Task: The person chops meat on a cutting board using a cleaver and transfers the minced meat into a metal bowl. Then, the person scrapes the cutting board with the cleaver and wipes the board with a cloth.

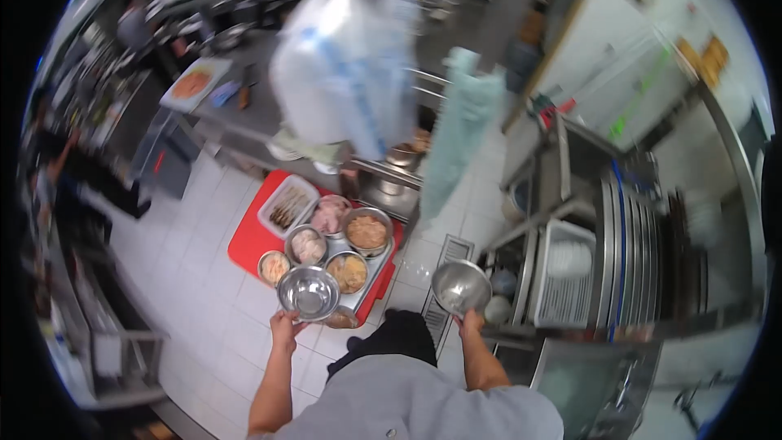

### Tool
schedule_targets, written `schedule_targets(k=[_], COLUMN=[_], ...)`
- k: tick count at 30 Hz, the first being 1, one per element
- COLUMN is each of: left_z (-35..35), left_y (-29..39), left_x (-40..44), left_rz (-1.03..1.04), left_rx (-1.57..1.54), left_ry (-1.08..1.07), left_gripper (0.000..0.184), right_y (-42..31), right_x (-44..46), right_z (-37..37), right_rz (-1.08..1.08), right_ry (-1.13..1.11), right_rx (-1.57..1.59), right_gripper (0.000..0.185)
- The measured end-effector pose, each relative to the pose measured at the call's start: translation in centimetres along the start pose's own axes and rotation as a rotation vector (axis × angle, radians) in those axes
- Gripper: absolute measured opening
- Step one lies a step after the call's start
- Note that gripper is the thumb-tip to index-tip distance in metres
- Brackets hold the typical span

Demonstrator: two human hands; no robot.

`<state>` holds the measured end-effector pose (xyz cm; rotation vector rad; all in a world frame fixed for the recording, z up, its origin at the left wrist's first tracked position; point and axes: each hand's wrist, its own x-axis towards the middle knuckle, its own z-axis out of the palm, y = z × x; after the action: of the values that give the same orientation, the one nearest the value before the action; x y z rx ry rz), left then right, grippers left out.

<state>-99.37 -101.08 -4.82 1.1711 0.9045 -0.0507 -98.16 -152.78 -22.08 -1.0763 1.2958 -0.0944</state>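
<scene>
My left hand (285, 330) grips the near rim of a shiny steel bowl (309, 293), which hangs over the near edge of a red-topped surface. A second steel bowl (461, 287) is in my right hand (469, 324), held by its rim out to the right, above the floor drain. Nothing shows inside either bowl. Just beyond the left bowl stand several food containers: a bowl of pale meat (307, 245), a bowl of yellowish food (347, 273), a bowl of orange-brown food (366, 232), a small bowl (274, 266) and a white tray (288, 206) with brown pieces.
A steel counter (261, 126) runs behind, with white plastic bags (342, 65) and a green cloth (463, 130) hanging. On the right are a rack with a white basket (564, 285) and a sink (582, 383). People (81, 167) stand far left, near a grey bin (167, 155).
</scene>
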Motion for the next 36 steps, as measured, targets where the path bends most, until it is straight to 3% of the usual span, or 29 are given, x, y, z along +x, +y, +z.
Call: schedule_targets(k=[2, 4, 6, 8, 12, 14, 18, 20, 22, 24, 26, 29, 31, 32, 33, 35, 36], left_z=[-0.3, -1.7, -3.6, -4.5, -9.2, -12.0, -16.9, -19.4, -22.9, -26.1, -29.4, -34.5, -36.2, -37.0, -37.4, -37.7, -37.7], left_y=[0.3, -0.7, -1.5, -1.0, -0.8, -0.8, 2.6, 4.1, 5.4, 8.3, 10.6, 12.9, 14.9, 15.6, 16.3, 17.2, 17.5], left_x=[-0.5, -0.9, -1.1, -2.8, -2.8, -1.6, 2.5, 5.1, 7.3, 8.5, 9.4, 12.3, 13.9, 14.8, 15.8, 17.4, 17.7], left_rz=[0.029, 0.055, 0.061, 0.042, 0.013, 0.048, 0.016, -0.001, 0.064, 0.110, 0.074, 0.068, 0.121, 0.129, 0.140, 0.177, 0.184], left_rx=[-0.074, -0.119, -0.210, -0.305, -0.367, -0.356, -0.426, -0.369, -0.270, -0.117, -0.074, -0.020, 0.015, 0.001, -0.017, -0.019, -0.045], left_ry=[0.031, 0.055, 0.141, 0.206, 0.255, 0.291, 0.284, 0.240, 0.108, 0.063, 0.053, 0.048, 0.058, 0.080, 0.107, 0.135, 0.182], left_gripper=[0.003, 0.004, 0.006, 0.007, 0.010, 0.011, 0.013, 0.016, 0.015, 0.009, 0.011, 0.019, 0.024, 0.022, 0.021, 0.017, 0.014], right_y=[0.6, -2.6, -4.7, -6.1, -10.4, -12.3, -10.7, -8.5, -4.5, -0.2, 1.7, -0.9, -3.5, -7.8, -10.5, -14.9, -16.9], right_x=[1.9, -1.8, -2.2, 1.9, 2.0, -4.5, -8.2, -11.1, -13.3, -11.9, -17.7, -27.6, -24.3, -32.0, -34.0, -32.6, -32.0], right_z=[-1.7, -0.6, 1.0, 2.2, 7.8, 10.6, 13.3, 13.7, 14.4, 14.5, 16.8, 18.8, 16.7, 17.6, 17.3, 14.8, 13.8], right_rz=[0.003, -0.052, -0.152, -0.272, -0.491, -0.610, -0.553, -0.454, -0.376, -0.411, -0.437, -0.594, -0.866, -0.885, -0.927, -0.993, -0.852], right_ry=[-0.069, 0.073, 0.024, -0.196, -0.270, -0.147, 0.013, 0.088, 0.046, 0.146, 0.265, 0.222, 0.482, 0.569, 0.603, 0.652, 0.546], right_rx=[-0.022, -0.206, -0.295, -0.499, -0.846, -0.950, -0.789, -0.609, -0.135, -0.105, 0.059, 0.020, -0.170, -0.237, -0.172, -0.116, -0.001], right_gripper=[0.046, 0.043, 0.040, 0.036, 0.024, 0.026, 0.033, 0.033, 0.030, 0.024, 0.032, 0.030, 0.032, 0.034, 0.034, 0.035, 0.036])
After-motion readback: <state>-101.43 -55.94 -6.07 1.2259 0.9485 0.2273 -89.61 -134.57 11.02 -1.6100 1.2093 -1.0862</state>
